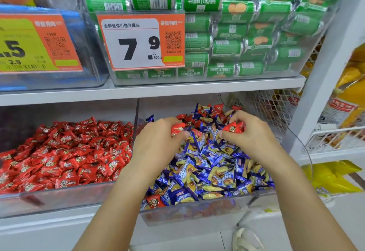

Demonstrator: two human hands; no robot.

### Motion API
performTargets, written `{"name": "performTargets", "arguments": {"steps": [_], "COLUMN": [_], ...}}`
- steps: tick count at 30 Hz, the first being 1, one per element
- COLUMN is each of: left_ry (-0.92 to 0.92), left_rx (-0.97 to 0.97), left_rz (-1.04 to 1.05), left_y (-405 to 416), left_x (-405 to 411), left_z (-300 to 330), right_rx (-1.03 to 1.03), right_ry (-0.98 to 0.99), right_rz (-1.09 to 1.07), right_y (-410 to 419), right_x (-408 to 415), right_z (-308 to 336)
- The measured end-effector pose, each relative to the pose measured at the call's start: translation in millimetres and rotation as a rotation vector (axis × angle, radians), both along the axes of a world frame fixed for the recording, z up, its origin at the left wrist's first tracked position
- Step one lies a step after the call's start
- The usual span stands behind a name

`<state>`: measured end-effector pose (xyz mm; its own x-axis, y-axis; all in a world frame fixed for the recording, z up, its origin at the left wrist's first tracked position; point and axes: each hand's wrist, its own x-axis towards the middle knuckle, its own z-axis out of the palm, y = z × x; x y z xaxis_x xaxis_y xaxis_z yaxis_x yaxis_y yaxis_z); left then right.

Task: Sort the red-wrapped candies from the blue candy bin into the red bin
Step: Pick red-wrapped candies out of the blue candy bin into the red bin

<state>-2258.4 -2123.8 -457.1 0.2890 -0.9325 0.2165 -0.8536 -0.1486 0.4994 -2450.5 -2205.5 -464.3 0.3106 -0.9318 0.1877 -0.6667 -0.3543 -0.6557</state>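
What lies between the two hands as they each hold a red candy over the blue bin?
In the head view, heaped blue-and-yellow wrapped candies fill the gap between the left hand and right hand.

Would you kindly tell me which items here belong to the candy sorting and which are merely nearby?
Job: left hand; right hand; red candies they grip; blue candy bin; red bin.

Nearby: green snack packs; price tag; yellow bags.

Bright, even shop light; faint glare on clear bin fronts, wide-angle bending and blur toward the edges.
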Motion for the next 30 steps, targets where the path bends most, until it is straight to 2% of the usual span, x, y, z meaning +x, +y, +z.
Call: {"name": "performTargets", "arguments": {"steps": [3,8,12,14,17,19,22,26,30], "left_ry": [0.023,-0.106,-0.168,-0.201,-0.240,-0.269,-0.339,-0.447,-0.427], "left_rx": [-0.040,-0.012,0.060,0.079,0.068,0.081,0.183,0.334,0.365], "left_rz": [0.047,0.137,0.131,0.136,0.153,0.165,0.156,0.056,0.078], "left_y": [-1,-3,-10,-14,-23,-29,-34,-35,-36], "left_x": [5,8,12,14,18,21,24,22,20], "left_z": [-2,-3,-6,-6,-4,-5,-10,-22,-22], "right_rx": [0.007,-0.067,-0.159,-0.128,-0.045,-0.028,-0.003,0.012,-0.009], "right_ry": [-0.018,0.015,0.067,0.145,0.368,0.426,0.390,0.222,0.127], "right_rz": [-0.011,0.031,-0.009,0.013,0.104,0.120,0.147,0.151,0.179], "right_y": [-1,-8,-14,-19,-23,-23,-22,-13,-6], "right_x": [-2,19,45,57,69,71,68,56,46], "right_z": [-3,-8,-11,-18,-32,-36,-34,-25,-15]}}
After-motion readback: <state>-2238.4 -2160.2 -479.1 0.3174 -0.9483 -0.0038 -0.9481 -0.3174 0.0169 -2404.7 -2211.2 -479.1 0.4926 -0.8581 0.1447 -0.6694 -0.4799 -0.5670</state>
